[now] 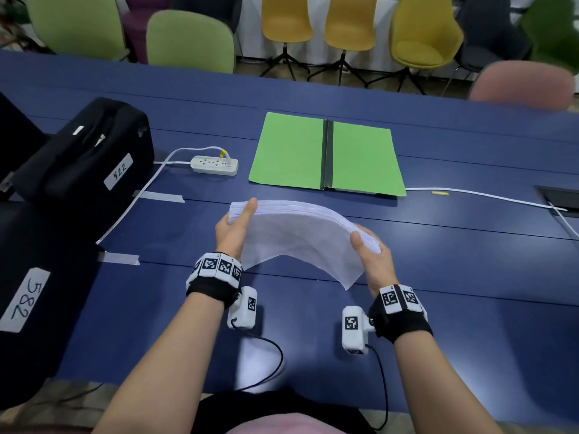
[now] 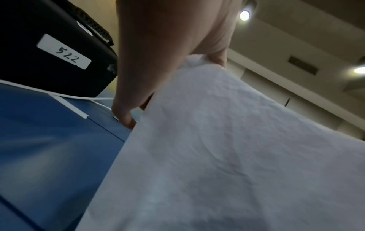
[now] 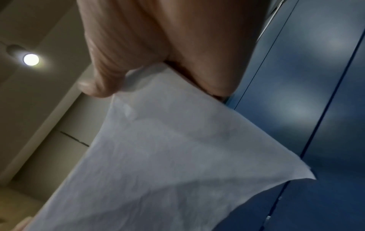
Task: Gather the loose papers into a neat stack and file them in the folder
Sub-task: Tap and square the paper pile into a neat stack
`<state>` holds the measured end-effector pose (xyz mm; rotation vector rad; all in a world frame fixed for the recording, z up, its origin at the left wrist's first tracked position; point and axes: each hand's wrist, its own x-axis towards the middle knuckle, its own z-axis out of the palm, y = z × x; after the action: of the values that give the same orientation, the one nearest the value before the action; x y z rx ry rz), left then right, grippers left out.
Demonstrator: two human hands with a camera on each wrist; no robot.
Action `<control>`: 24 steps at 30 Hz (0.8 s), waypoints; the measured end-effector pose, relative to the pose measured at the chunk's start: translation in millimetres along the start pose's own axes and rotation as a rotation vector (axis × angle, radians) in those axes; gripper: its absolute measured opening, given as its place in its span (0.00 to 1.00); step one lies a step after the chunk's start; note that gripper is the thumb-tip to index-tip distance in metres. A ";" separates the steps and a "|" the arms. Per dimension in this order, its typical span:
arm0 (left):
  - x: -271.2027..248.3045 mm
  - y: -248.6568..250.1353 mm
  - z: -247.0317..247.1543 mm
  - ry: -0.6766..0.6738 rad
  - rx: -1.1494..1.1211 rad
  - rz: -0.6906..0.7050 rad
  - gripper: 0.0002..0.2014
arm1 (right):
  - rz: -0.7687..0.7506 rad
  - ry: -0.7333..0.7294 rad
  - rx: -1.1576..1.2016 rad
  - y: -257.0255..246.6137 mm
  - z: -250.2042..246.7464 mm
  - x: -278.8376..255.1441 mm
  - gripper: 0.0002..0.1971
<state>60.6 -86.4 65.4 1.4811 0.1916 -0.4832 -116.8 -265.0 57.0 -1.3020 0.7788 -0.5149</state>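
Observation:
A stack of white papers hangs above the blue table, bowed upward between my two hands. My left hand grips its left end, thumb on top and fingers underneath. At the right end my right hand holds the stack the same way. The sheets fill the left wrist view and the right wrist view, where my thumb presses on the paper. Beyond the stack a green folder lies open and flat, its dark spine in the middle.
Two black cases, labelled 522 and 582, stand at the left. A white power strip with its cable lies left of the folder. Another white cable runs right toward a table socket. Chairs line the far side.

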 end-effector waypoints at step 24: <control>-1.7 18.6 -4.0 0.264 0.558 0.233 0.24 | -0.019 0.079 -0.333 2.3 -3.0 -0.3 0.03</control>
<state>67.7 -81.9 82.6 2.0864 0.0901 -0.1502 -119.5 -266.2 54.6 -1.6045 0.9471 -0.4663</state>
